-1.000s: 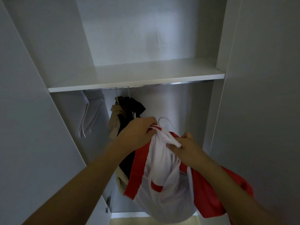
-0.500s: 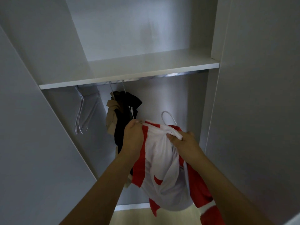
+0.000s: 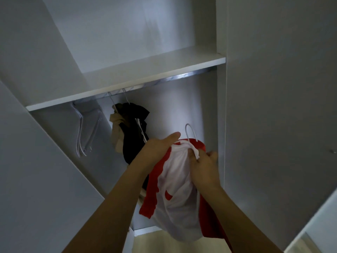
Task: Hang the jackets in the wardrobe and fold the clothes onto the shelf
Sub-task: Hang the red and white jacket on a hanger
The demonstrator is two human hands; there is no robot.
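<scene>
A red and white jacket [image 3: 175, 194] hangs from a white hanger whose hook [image 3: 190, 132] sticks up above its collar, below the metal rail [image 3: 182, 76]. My left hand [image 3: 158, 148] holds the jacket's left shoulder, thumb stretched out over the collar. My right hand [image 3: 204, 165] pinches the white collar edge at the right. A black jacket [image 3: 134, 136] and a beige garment [image 3: 116, 132] hang on the rail just left of my hands.
The white shelf [image 3: 145, 70] runs above the rail. Empty white hangers [image 3: 82, 136] hang at the far left of the rail. An open wardrobe door [image 3: 280, 106] stands at the right, another door panel [image 3: 36, 179] at the left. Light floor [image 3: 151, 241] shows below.
The view has tilted and moved closer. My left thumb has stretched out over the collar, and my right hand has shifted its pinch along the white collar edge. The hanger hook stands higher.
</scene>
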